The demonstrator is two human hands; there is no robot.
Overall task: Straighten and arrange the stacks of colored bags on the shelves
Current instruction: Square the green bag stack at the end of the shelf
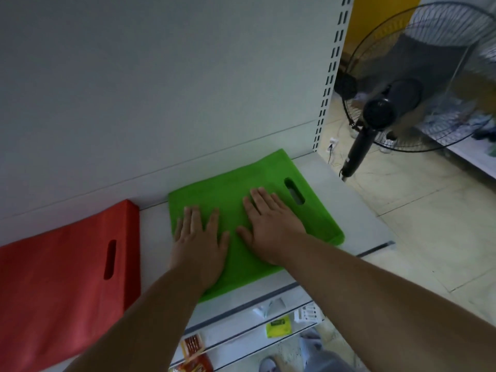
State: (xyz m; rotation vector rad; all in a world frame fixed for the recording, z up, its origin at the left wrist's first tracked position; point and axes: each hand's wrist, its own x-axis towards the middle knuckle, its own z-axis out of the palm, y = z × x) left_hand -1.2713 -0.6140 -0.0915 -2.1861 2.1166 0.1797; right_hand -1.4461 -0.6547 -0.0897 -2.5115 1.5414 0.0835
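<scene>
A green stack of bags (236,183) with a cut-out handle lies flat on the white shelf (357,210), turned at an angle to the shelf's back wall. My left hand (200,242) presses flat on its left part, fingers straight. Beside it, my right hand (271,224) lies flat on the stack's middle, just left of the handle slot. A red stack of bags (59,285) with its own handle slot lies on the same shelf to the left, apart from the green one.
A black standing fan (389,108) stands on the tiled floor to the right of the shelf post (330,71). Lower shelves below hold small packets, among them a yellow-green one (277,326) and red ones (196,355).
</scene>
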